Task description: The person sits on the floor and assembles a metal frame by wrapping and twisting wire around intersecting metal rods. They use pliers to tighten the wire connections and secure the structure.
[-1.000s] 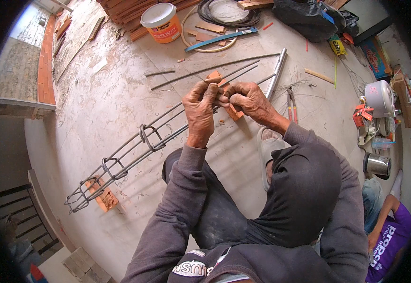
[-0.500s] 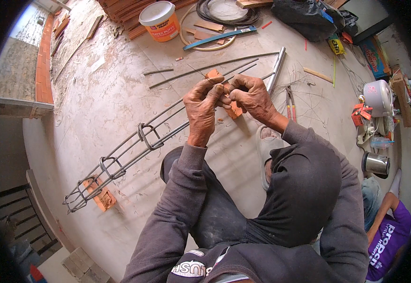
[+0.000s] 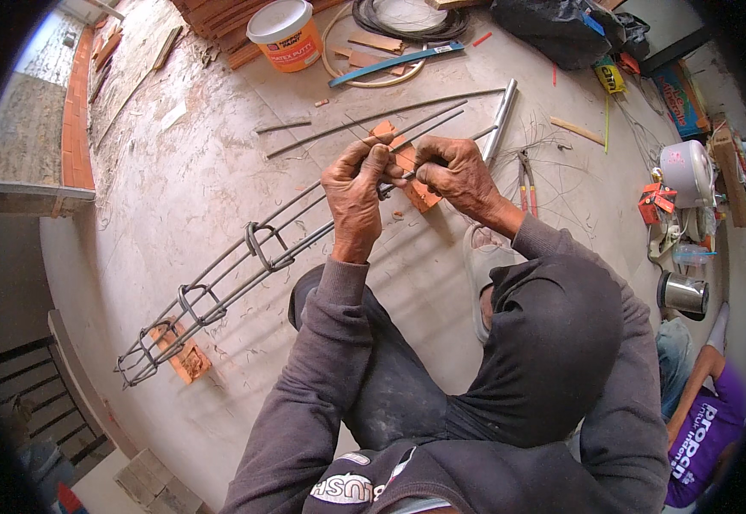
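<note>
A long cage of steel reinforcing bars (image 3: 229, 268), joined by bent square stirrups (image 3: 263, 243), runs diagonally across the floor, propped on orange bricks (image 3: 183, 351). Over its right part, my left hand (image 3: 356, 199) is closed beside the bars, with a thin wire sticking up by its fingertips. My right hand (image 3: 460, 178) pinches close by, just above a second brick (image 3: 417, 190); the small thing between its fingers is hidden. A dark bend of steel shows under my left fingers. Pincers with orange handles (image 3: 527, 184) lie on the floor right of my right hand.
Loose wires (image 3: 557, 176) spread beside the pincers. A metal tube (image 3: 501, 120) and a loose bar (image 3: 373, 122) lie beyond. At the back are a putty bucket (image 3: 286, 38) and coiled wire (image 3: 407, 26). A rice cooker (image 3: 683, 174) and a person in purple (image 3: 707, 437) are at right.
My left hand has shifted a little left and down, and the gap between my hands has widened. My right hand stays close to the same spot, still pinching.
</note>
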Demonstrator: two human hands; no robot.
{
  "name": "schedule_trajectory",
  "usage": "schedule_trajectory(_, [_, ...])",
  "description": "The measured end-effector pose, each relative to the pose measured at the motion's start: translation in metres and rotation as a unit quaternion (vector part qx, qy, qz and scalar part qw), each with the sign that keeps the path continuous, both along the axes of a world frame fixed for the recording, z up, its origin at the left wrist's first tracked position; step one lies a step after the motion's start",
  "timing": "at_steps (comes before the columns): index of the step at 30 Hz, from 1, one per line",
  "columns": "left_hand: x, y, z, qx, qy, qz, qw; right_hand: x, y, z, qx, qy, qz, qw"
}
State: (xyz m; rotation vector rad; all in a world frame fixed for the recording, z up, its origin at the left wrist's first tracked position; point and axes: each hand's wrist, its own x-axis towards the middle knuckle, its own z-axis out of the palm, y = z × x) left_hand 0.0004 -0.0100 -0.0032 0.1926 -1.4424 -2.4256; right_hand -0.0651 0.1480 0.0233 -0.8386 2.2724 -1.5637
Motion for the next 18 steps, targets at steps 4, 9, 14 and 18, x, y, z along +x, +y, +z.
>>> schedule_trajectory(4, [-0.001, 0.000, -0.004, -0.003, -0.015, 0.010, 1.000, 0.000, 0.003, -0.004, 0.021, 0.017, 0.006, 1.000])
schedule_trajectory(9, [0.001, -0.004, -0.004, -0.024, -0.019, 0.006, 1.000, 0.000, 0.000, -0.006, 0.015, 0.068, 0.031, 0.997])
schedule_trajectory(14, [0.005, -0.007, -0.002, -0.022, -0.034, 0.000, 0.999, 0.001, -0.002, -0.013, 0.007, 0.045, 0.055, 0.997])
schedule_trajectory(18, [-0.005, 0.002, 0.000, -0.029, -0.036, 0.007, 0.999, -0.006, 0.007, -0.001, 0.044, -0.008, 0.098, 0.994])
